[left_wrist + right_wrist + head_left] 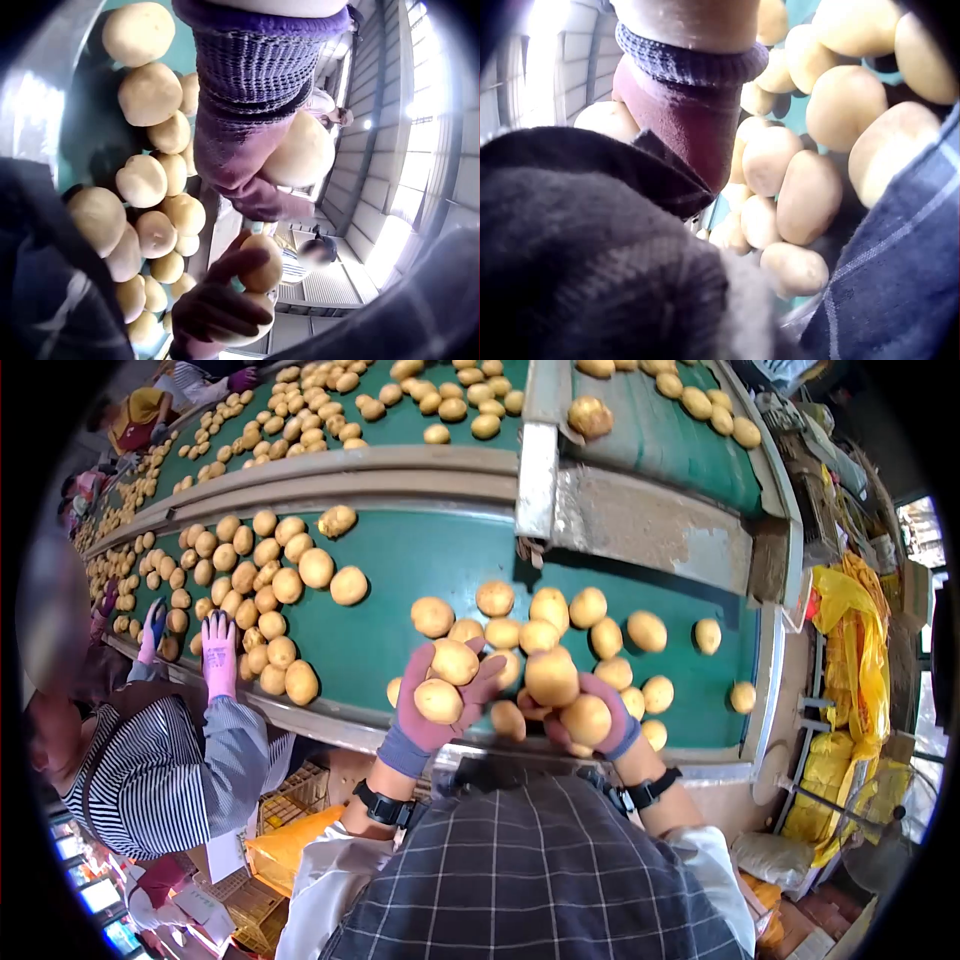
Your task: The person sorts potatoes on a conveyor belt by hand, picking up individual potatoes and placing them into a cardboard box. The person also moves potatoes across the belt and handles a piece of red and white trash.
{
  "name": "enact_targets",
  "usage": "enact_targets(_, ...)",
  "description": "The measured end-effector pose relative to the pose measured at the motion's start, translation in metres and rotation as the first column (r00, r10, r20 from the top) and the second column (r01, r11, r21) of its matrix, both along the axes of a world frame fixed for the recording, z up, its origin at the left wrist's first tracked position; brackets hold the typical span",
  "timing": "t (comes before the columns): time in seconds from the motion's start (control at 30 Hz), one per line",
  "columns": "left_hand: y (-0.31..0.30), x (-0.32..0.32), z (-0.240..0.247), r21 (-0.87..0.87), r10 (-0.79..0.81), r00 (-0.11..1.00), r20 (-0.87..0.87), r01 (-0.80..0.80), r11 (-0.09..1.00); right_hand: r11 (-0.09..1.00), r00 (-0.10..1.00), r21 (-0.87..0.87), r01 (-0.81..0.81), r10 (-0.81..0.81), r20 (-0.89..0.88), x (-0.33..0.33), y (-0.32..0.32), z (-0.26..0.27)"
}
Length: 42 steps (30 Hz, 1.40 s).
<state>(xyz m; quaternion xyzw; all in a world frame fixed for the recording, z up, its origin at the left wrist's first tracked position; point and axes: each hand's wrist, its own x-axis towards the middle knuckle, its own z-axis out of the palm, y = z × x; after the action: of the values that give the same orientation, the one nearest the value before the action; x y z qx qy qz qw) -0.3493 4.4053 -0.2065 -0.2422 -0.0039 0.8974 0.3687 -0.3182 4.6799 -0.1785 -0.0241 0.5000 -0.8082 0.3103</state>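
Both hands wear purplish gloves and are raised over the near green conveyor belt (pixel 380 590). My left hand (pixel 420 725) holds two potatoes, one potato (pixel 455 660) above the other potato (pixel 438 701), with the fingers spread around them. Close beside it, my right hand (pixel 610 700) grips a large potato (pixel 552 678) and a second potato (pixel 586 720); its fingers are mostly hidden behind them. Several loose potatoes (pixel 548 608) lie on the belt just beyond the hands. In the left wrist view, a gloved hand (pixel 217 300) curls its fingers around two potatoes (pixel 260 262).
A metal rail (pixel 755 690) edges the belt at the right. Many potatoes (pixel 288 585) are heaped at the left, where a person in stripes (pixel 150 775) reaches a pink glove (pixel 218 655) to the belt. A second belt (pixel 660 440) runs above, and yellow sacks (pixel 850 660) hang at the right.
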Motion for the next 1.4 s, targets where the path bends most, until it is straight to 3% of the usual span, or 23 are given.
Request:
enact_targets(0.07,-0.019,-0.040,-0.009,0.108,-0.017,1.000,0.017,0.015,0.994,0.996,0.994,0.026,0.090,-0.091,0.057,-0.001,0.001,0.008)
enact_targets(0.13,-0.024,-0.101,0.006,-0.333,0.118,0.991,0.058,-0.092,0.938,0.987,0.967,-0.081,0.141,-0.119,0.227,-0.001,0.008,0.008)
enact_targets(0.2,-0.047,-0.182,-0.001,-0.292,0.100,0.972,-0.213,-0.161,0.943,0.956,0.946,-0.232,0.177,-0.101,0.308,-0.001,0.010,-0.005)
enact_targets(0.27,-0.030,-0.240,0.050,-0.427,0.232,0.891,-0.391,-0.399,0.811,0.951,0.946,-0.259,0.171,-0.085,0.314,-0.004,0.012,-0.011)
enact_targets(0.33,-0.049,-0.283,0.067,-0.003,0.193,0.888,-0.417,-0.213,0.977,0.964,0.955,-0.222,0.148,-0.081,0.287,-0.005,0.011,-0.008)
enact_targets(0.37,-0.036,-0.276,0.085,-0.144,0.247,0.828,-0.503,-0.362,0.921,0.936,0.939,-0.306,0.176,-0.067,0.337,-0.007,0.010,-0.014)
enact_targets(0.4,-0.023,-0.264,0.104,-0.266,0.274,0.760,-0.589,-0.502,0.823,0.965,0.957,-0.221,0.141,-0.075,0.281,-0.010,0.008,-0.016)
enact_targets(0.43,-0.016,-0.247,0.104,-0.384,0.165,0.718,-0.676,-0.534,0.753,0.978,0.963,-0.184,0.103,-0.051,0.266,-0.013,0.011,-0.019)
enact_targets(0.47,-0.011,-0.226,0.090,-0.467,-0.001,0.694,-0.720,-0.484,0.740,0.987,0.967,-0.148,0.065,-0.025,0.255,-0.017,0.012,-0.021)
enact_targets(0.53,-0.009,-0.171,0.050,-0.626,-0.335,0.588,-0.736,-0.403,0.668,0.969,0.950,-0.079,0.235,-0.212,0.230,-0.022,-0.005,0.006)
enact_targets(0.6,0.018,-0.099,0.022,-0.584,-0.302,0.796,-0.525,-0.079,0.808,0.955,0.947,0.172,0.241,-0.193,-0.256,-0.023,-0.016,0.003)
enact_targets(0.67,0.039,-0.046,0.032,-0.309,-0.260,0.867,-0.426,0.130,0.942,0.840,0.821,0.464,0.281,0.040,-0.569,-0.024,-0.024,0.013)
enact_targets(0.73,0.048,-0.023,0.038,-0.451,-0.283,0.883,-0.374,0.094,0.888,0.960,0.954,0.209,0.189,-0.129,-0.270,-0.023,-0.026,-0.001)
enact_targets(0.8,0.034,-0.011,0.044,-0.417,-0.200,0.934,-0.297,0.062,0.907,0.974,0.983,-0.151,0.167,-0.153,0.101,-0.021,-0.023,-0.003)
enact_targets(0.87,0.018,0.008,0.026,-0.430,-0.076,0.966,-0.245,-0.038,0.902,0.763,0.868,-0.562,0.320,0.001,0.496,-0.024,-0.019,-0.013)
enact_targets(0.9,0.011,0.018,0.021,-0.408,-0.028,0.975,-0.220,-0.066,0.911,0.780,0.822,-0.514,0.358,-0.001,0.570,-0.020,-0.018,-0.007)
enact_targets(1.0,-0.004,0.045,0.015,-0.318,0.110,0.975,-0.195,-0.169,0.933,0.937,0.980,-0.350,0.014,0.056,0.190,-0.006,-0.028,-0.015)
enact_targets(1.07,-0.013,0.073,0.016,-0.423,0.165,0.969,-0.182,-0.229,0.877,0.887,0.970,-0.449,-0.105,0.191,0.149,-0.002,-0.034,-0.017)
enact_targets(1.1,-0.015,0.089,0.022,-0.582,0.140,0.961,-0.239,-0.257,0.771,0.852,0.956,-0.500,-0.156,0.257,0.141,0.000,-0.039,-0.019)
enact_targets(1.17,-0.006,0.127,0.037,-0.780,0.075,0.935,-0.348,-0.333,0.529,0.816,0.900,-0.561,-0.142,0.343,0.270,0.004,-0.044,-0.019)
enact_targets(1.27,0.000,0.175,0.038,-0.685,0.190,0.932,-0.308,-0.356,0.636,0.811,0.771,-0.583,-0.046,0.400,0.496,0.013,-0.048,-0.022)
enact_targets(1.33,0.015,0.210,0.023,-0.776,0.039,0.892,-0.451,-0.413,0.477,0.842,0.683,-0.538,0.035,0.372,0.628,0.020,-0.047,-0.028)
enact_targets(1.4,0.033,0.237,0.022,-0.769,0.293,0.917,-0.270,-0.389,0.508,0.867,0.645,-0.497,0.040,0.357,0.676,0.025,-0.046,-0.034)
